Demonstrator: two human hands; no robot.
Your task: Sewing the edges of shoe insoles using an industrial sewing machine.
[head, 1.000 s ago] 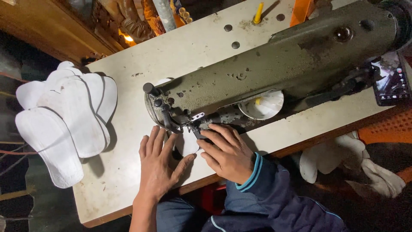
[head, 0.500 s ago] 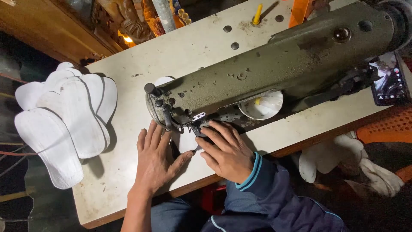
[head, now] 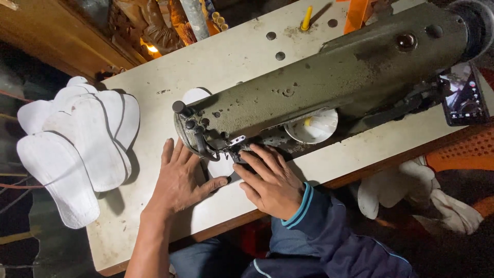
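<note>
Mid-stitch at the needle of the olive-green industrial sewing machine: left hand spread flat, right hand with fingers pressed down, both on a white insole piece lying on the table under the presser foot. Next, judging by this, steady turning of the piece along its curved edge, fingertips clear of the needle. Stack of white insoles overhanging the table's left edge.

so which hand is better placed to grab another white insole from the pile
Probably the left. The left hand lies flat on the table on the side toward the stack of white insoles, while the right hand sits farther away, fingers at the sewing machine needle area.
</note>
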